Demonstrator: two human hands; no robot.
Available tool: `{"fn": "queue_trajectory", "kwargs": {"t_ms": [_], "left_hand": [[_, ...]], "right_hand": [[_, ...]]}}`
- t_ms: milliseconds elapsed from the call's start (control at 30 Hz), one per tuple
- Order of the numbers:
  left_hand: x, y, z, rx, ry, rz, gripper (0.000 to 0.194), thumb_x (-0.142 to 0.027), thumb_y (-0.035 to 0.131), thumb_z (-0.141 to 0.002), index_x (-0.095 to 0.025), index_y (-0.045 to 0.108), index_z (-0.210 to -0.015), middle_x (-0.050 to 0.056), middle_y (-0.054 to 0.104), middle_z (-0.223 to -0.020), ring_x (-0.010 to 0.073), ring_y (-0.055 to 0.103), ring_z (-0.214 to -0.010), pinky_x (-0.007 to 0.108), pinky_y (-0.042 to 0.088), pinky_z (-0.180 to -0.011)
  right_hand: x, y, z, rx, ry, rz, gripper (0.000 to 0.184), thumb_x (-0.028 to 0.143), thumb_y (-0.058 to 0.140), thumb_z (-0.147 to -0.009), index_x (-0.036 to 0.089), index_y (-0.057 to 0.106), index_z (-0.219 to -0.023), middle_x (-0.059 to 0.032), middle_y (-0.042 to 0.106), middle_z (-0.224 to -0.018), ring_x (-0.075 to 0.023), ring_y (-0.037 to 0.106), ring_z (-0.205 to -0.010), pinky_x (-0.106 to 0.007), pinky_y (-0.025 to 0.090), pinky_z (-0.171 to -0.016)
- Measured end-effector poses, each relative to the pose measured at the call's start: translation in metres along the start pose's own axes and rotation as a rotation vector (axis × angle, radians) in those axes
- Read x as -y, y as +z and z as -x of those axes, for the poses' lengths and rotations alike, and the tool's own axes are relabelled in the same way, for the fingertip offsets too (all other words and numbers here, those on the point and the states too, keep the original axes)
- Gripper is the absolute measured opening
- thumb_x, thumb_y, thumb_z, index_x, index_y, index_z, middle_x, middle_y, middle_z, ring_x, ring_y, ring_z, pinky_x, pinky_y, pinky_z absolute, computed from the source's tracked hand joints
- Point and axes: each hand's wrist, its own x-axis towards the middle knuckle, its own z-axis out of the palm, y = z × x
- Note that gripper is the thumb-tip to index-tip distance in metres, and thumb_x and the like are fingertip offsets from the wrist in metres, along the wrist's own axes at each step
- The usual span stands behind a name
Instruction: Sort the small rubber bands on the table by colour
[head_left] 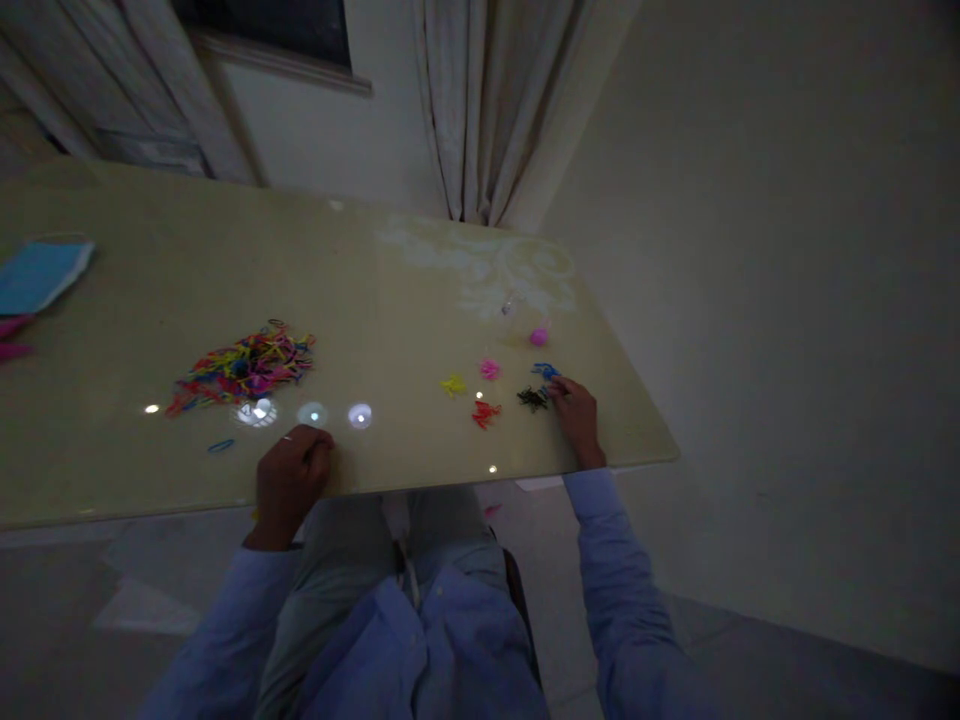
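Observation:
My right hand (576,415) is pinched at the right end of the table, with a bit of blue at its fingertips that looks like a rubber band. Just beyond it lies a small blue pile of rubber bands (545,370), and to its left a black pile (532,399). Red (485,414), pink (490,369) and yellow (453,384) piles sit farther left. My left hand (295,478) rests curled at the table's near edge; what its fingers enclose is hidden. Beyond it spreads a large mixed heap of rubber bands (251,368). One loose blue band (221,446) lies left of that hand.
Past the sorted piles are a pink round object (538,337) and a small clear item (508,304). A blue face mask (45,275) and a pink pointed thing (13,338) lie at far left. The glossy table (375,300) ends near a wall on the right.

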Motion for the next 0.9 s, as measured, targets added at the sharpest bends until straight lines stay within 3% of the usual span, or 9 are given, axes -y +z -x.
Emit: {"fn": "queue_trajectory", "kwargs": {"t_ms": [267,400,600,733,900], "left_hand": [[0.002,0.001,0.001,-0.001,0.015,-0.002,0.019,-0.024,0.045,-0.081,-0.02,0.059,-0.069,0.003,0.064,-0.069,0.0175,0.059,-0.066,0.029,0.043,-0.066],[0.003,0.001,0.002,-0.009,0.018,0.013,0.018,-0.024,0.046,-0.081,-0.02,0.059,-0.069,0.003,0.064,-0.069,0.017,0.059,-0.066,0.028,0.043,-0.066],[0.003,0.001,0.002,-0.007,0.044,0.025,0.018,-0.022,0.046,-0.081,-0.019,0.059,-0.07,0.003,0.064,-0.071,0.0171,0.059,-0.066,0.029,0.044,-0.067],[0.001,0.001,0.0,-0.001,0.035,0.034,0.018,-0.02,0.045,-0.081,-0.018,0.059,-0.069,0.004,0.064,-0.07,0.0168,0.058,-0.066,0.028,0.043,-0.066],[-0.004,0.001,0.0,0.001,0.007,0.063,0.018,-0.019,0.044,-0.079,-0.018,0.058,-0.068,0.004,0.063,-0.069,0.0169,0.058,-0.066,0.028,0.043,-0.067]], "right_hand": [[-0.001,0.004,-0.009,-0.123,0.012,0.07,0.039,0.039,0.052,-0.082,0.015,0.073,-0.104,-0.0135,0.073,-0.101,-0.0245,0.063,-0.09,-0.04,0.046,-0.09],[-0.004,0.005,-0.012,-0.122,0.017,0.113,0.039,0.036,0.053,-0.082,0.011,0.072,-0.105,-0.0159,0.072,-0.1,-0.0254,0.062,-0.09,-0.041,0.045,-0.09],[-0.002,0.002,-0.009,-0.189,0.013,0.097,0.038,0.036,0.055,-0.081,0.011,0.072,-0.104,-0.0149,0.073,-0.096,-0.0241,0.063,-0.086,-0.04,0.046,-0.088],[0.016,-0.002,0.004,-0.202,-0.013,0.053,0.038,0.04,0.055,-0.084,0.012,0.072,-0.104,-0.0134,0.073,-0.095,-0.0231,0.063,-0.083,-0.039,0.047,-0.086],[0.069,0.012,0.034,-0.092,-0.077,-0.061,0.035,0.042,0.058,-0.087,0.016,0.072,-0.105,-0.0107,0.073,-0.098,-0.0205,0.064,-0.079,-0.033,0.049,-0.073]]}}
